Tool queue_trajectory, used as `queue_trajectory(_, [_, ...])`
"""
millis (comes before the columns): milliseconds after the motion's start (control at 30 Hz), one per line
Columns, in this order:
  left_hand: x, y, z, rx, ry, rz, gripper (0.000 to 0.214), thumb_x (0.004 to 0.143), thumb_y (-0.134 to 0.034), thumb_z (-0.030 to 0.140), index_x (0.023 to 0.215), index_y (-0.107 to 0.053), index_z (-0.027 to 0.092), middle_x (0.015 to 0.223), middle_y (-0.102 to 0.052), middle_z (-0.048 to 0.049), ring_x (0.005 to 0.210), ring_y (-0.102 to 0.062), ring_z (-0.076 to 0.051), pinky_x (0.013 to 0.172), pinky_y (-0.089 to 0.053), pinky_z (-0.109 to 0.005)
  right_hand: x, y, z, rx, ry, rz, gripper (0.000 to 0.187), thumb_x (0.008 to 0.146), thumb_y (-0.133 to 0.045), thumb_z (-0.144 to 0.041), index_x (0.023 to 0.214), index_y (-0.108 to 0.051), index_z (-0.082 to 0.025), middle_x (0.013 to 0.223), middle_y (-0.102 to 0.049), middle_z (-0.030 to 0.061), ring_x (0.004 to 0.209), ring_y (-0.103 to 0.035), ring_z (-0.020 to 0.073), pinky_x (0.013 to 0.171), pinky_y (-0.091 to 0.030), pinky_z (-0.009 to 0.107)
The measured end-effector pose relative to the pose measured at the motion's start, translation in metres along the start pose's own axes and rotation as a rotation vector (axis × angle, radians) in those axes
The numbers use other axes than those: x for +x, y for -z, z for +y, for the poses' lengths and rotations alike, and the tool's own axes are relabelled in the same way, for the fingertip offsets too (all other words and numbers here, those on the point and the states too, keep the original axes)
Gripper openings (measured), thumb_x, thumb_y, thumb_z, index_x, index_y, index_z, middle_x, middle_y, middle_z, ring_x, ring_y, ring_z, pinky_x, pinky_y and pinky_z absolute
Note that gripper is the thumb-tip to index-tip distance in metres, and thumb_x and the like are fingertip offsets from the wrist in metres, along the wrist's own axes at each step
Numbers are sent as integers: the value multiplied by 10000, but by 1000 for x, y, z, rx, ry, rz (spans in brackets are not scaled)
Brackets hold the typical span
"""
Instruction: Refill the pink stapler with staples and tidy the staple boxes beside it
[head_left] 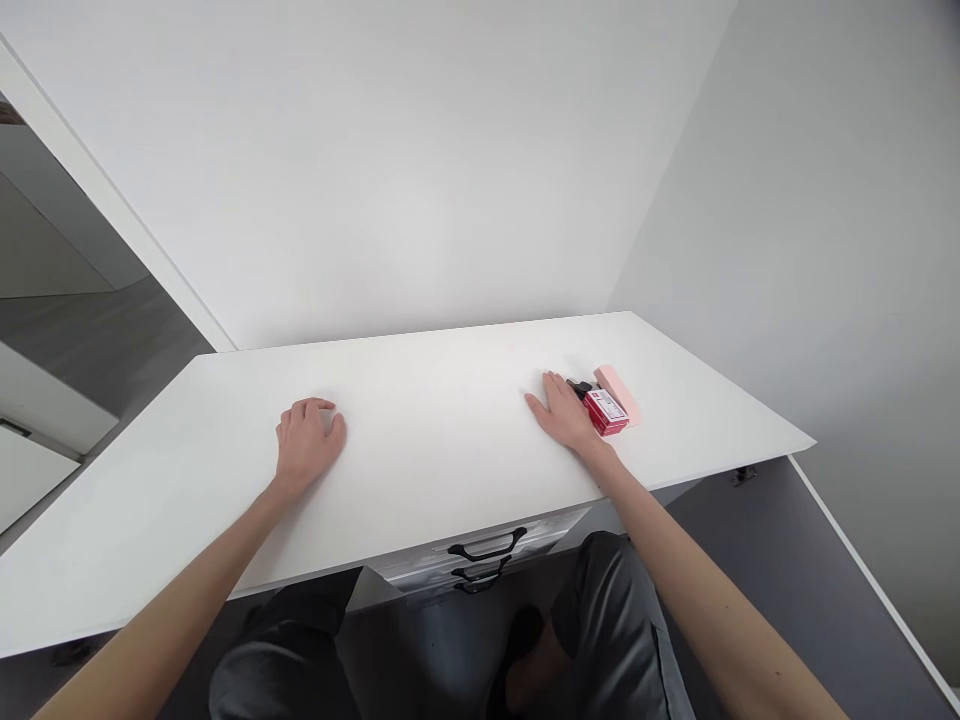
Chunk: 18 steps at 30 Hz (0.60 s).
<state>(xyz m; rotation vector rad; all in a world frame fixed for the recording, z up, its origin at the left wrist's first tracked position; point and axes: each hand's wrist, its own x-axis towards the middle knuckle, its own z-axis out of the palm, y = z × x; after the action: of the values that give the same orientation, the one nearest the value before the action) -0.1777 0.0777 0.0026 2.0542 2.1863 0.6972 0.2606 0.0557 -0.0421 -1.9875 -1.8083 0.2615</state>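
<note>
My left hand [306, 437] rests on the white desk [450, 440], left of centre, with its fingers curled under; nothing shows in it. My right hand [564, 413] lies flat on the desk at the right, fingers stretched out and holding nothing. Just right of it sit a small red box [606, 411] with a white label, a pink pad [621, 390] beneath or behind it, and a small black object [579, 388] by my fingertips. The hand touches or nearly touches the red box.
The desk stands in a corner between two white walls. Under its front edge a drawer unit with black handles [486, 550] shows between my knees. The floor is dark grey.
</note>
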Motion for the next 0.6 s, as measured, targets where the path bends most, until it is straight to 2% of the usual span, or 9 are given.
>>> queue_trajectory(233, [0, 2, 3, 30, 3, -11, 421, 911, -419, 396, 1214, -593, 160, 1416, -551, -180, 1362, -450, -403, 1161, -344, -559, 8, 2, 24, -2, -79, 50, 724, 1057, -309, -502, 1610, -318, -35, 1698, -308, 195, 1595, -224, 320, 1273, -236, 490])
queue_trajectory(367, [-2, 4, 6, 46, -26, -1, 386, 915, -430, 381, 1193, -590, 166, 1393, -562, -201, 1347, -466, -403, 1134, -362, -575, 5, 0, 22, -14, -66, 55, 708, 1058, -312, -490, 1597, -348, -34, 1694, -315, 200, 1594, -221, 335, 1260, -243, 504])
queue_trajectory(600, [-6, 5, 12, 82, -116, -2, 373, 920, -422, 358, 1206, -567, 168, 1376, -580, -201, 1314, -486, -396, 1115, -378, -577, -14, 3, 14, -42, 24, 16, 657, 1076, -324, -466, 1572, -403, -42, 1703, -303, 186, 1605, -211, 269, 1297, -158, 439])
